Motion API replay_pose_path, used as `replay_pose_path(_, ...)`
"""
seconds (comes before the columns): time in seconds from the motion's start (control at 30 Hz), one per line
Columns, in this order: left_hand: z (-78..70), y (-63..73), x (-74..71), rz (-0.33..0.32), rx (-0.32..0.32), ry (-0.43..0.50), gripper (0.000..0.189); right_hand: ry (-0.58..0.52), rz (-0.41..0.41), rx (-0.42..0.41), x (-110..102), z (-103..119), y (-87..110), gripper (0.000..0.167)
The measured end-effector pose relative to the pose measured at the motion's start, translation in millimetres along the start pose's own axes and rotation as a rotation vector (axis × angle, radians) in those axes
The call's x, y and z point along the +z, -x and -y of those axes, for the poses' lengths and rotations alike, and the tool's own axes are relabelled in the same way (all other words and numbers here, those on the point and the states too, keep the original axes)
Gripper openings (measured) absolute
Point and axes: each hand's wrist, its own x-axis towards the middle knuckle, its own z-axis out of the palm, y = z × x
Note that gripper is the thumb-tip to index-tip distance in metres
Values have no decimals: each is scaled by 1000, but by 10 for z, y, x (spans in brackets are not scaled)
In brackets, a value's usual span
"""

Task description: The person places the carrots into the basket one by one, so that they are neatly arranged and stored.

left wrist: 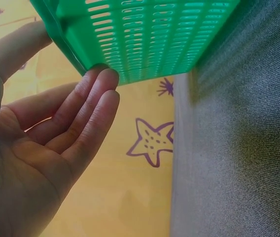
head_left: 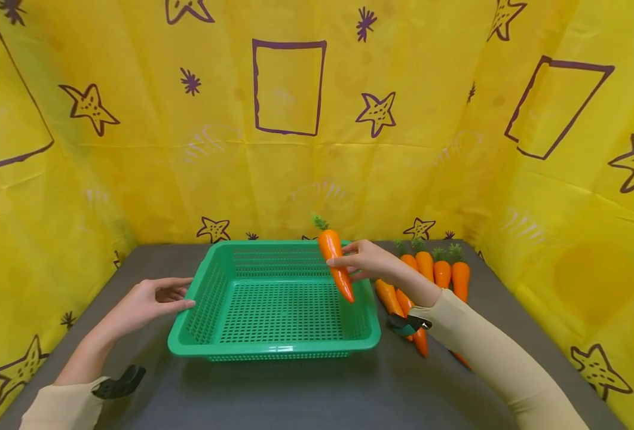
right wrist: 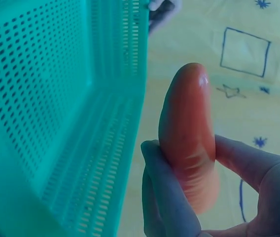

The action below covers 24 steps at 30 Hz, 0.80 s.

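My right hand [head_left: 374, 264] pinches an orange carrot [head_left: 328, 243] between thumb and fingers, above the right side of a green plastic basket [head_left: 273, 347]. The carrot tilts, its leafy green top up and its tip pointing down toward the basket. In the right wrist view, the same carrot [right wrist: 187, 118] is beside the basket's wall, with fingers on both sides of it. My left hand [head_left: 146, 301] touches the basket's left rim with thumb and fingertips, its fingers loosely extended. In the left wrist view, fingertips [left wrist: 111, 79] meet the outside of the rim. The basket's visible floor is bare.
Several more carrots [head_left: 442, 273] lie on the grey tabletop [head_left: 273, 397] to the basket's right, partly hidden by my right forearm. A yellow cloth [head_left: 295, 179] with drawn stars and frames rises behind and at both sides.
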Motion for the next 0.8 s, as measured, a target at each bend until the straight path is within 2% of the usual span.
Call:
replay_pose_path(0.33,7,14,-13,2,-7,11,58,-48,75,-13,257,107,-198,52)
replay_pose_path(0.63,21,14,13,0,-5,24,58,-53,124,-5,468,159,-346,48)
replay_pose_path(0.8,4,10,5,2,-8,21,58,-64,174,-13,574,153,-443,39)
